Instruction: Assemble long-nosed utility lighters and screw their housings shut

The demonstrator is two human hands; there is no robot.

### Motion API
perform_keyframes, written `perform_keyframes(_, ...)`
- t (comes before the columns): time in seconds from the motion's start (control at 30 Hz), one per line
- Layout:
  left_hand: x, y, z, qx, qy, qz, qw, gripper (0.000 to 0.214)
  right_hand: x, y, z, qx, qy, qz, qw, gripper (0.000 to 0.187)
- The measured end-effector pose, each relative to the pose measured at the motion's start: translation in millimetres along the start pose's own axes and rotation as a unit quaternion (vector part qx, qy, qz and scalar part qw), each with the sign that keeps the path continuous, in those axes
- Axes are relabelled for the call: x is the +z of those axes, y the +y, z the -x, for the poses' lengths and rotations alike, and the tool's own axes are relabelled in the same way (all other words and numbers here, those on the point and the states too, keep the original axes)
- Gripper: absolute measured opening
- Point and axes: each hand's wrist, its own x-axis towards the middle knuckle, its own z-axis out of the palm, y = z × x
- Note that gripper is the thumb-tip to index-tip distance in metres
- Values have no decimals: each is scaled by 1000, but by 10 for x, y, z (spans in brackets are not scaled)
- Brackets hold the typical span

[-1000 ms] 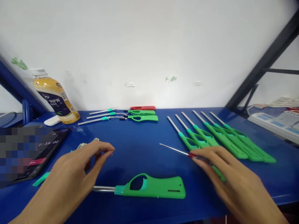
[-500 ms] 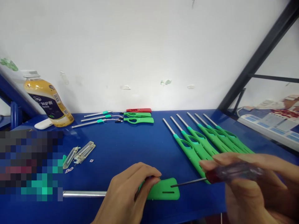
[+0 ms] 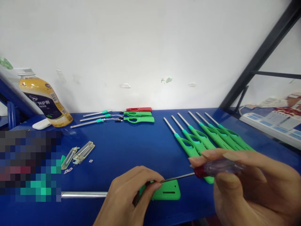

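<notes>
A green long-nosed lighter lies flat at the front, its metal tube pointing left. My left hand is closed over the lighter's middle and hides that part. Its thumb and index fingertips meet just above the handle; whatever tiny thing may be between them cannot be made out. My right hand grips a screwdriver by its clear and red handle. The thin shaft points left, and its tip reaches the left fingertips. A slot and a small hole show at the handle's right end.
Several assembled green lighters lie in a slanted row at right. Opened lighters, one red, rest by the wall. Clear fuel tanks lie left, near a pixelated area. Behind them stand a drink bottle and a white object.
The screwdriver and my right hand have moved left; the tip went from the hole at the handle's end to my left fingertips. My left hand still covers the lighter. The view shifted slightly.
</notes>
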Motion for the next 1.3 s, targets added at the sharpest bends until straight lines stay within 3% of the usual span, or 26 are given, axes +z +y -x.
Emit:
perform_keyframes(0.13, 79, 38, -1, 19, 15, -2, 1000, 22, -149, -2, -3, 7, -47, 56, 997, 19)
perform_keyframes(0.27, 201, 101, 5, 42, 39, 10, 998, 36, -225, -72, 25, -4, -39, 81, 996, 20)
perform_keyframes(0.37, 304, 113, -19, 54, 20, 12, 998, 40, -234, -97, 18, 2, -50, 113, 992, 20)
perform_keyframes(0.53, 436, 28, -58, 50, -15, -43, 998, 42, -187, -39, 6, -49, -71, 121, 989, 24)
perform_keyframes(0.67, 480, -25, -45, 64, -8, -58, 996, 42, -131, -4, 49, -28, -63, 115, 991, 25)
perform_keyframes(1.07, 502, -6, -47, 95, 10, -77, 992, 28, -131, 84, -2, -38, -154, 42, 986, 34)
perform_keyframes(1.17, 418, 1, -9, 104, 11, -128, 986, 28, -129, 99, -43, -50, -176, 27, 983, 35)
perform_keyframes(1.3, 224, -46, 57, 112, -39, -216, 969, 24, -94, 128, -65, -64, -189, 9, 980, 44)
